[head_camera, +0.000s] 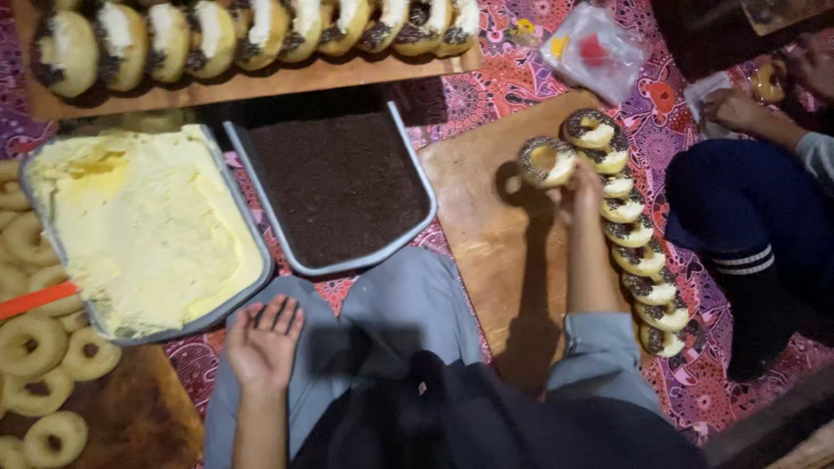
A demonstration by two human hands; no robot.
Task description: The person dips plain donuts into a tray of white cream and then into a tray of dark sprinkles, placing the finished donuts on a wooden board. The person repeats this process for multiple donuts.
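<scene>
Above the wooden board (pixel 486 252), right hand (pixel 580 193) with fingers closed on a sprinkle-coated donut (pixel 546 161), just beside the row of finished donuts (pixel 638 260); left hand (pixel 265 340) open, empty, resting on the knee.

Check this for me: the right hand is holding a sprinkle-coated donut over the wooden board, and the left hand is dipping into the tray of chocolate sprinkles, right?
Not quite. The head view shows the left hand resting open, palm up, on the person's lap, below the cream tray and apart from the tray of chocolate sprinkles. The right hand does hold a sprinkle-coated donut over the wooden board.
</scene>
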